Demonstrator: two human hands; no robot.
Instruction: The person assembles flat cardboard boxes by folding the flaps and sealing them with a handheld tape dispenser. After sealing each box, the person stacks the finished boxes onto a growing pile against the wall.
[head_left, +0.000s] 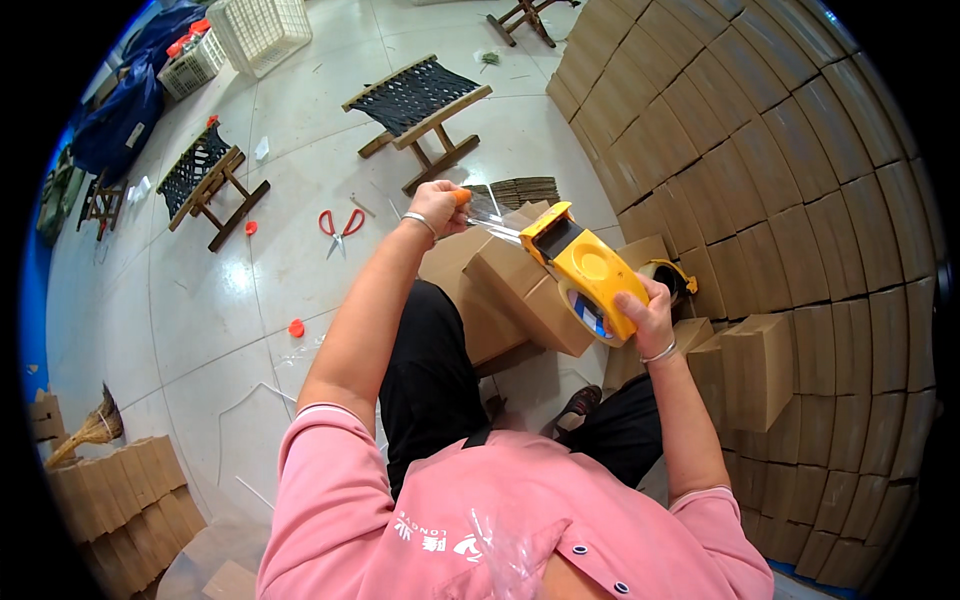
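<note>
My right hand (648, 316) is closed round a yellow tape dispenser (590, 268), tilted over a brown cardboard box (512, 290). From the dispenser's mouth a strip of clear tape (494, 222) stretches up and left to my left hand (437, 207). That hand's fingers pinch the free end, and something orange (461, 197) covers a fingertip. The box stands between my knees, its underside hidden from me. Just past it lies a stack of flat cardboard pieces (525, 190), partly covered by the tape and my left hand.
A tall wall of cardboard boxes (760, 150) rises on the right, with a loose box (757, 372) against it. Red-handled scissors (341, 230) lie on the tiled floor. Two folding stools (420, 95) stand ahead, white crates (262, 35) behind. More cardboard (130, 500) is stacked near left.
</note>
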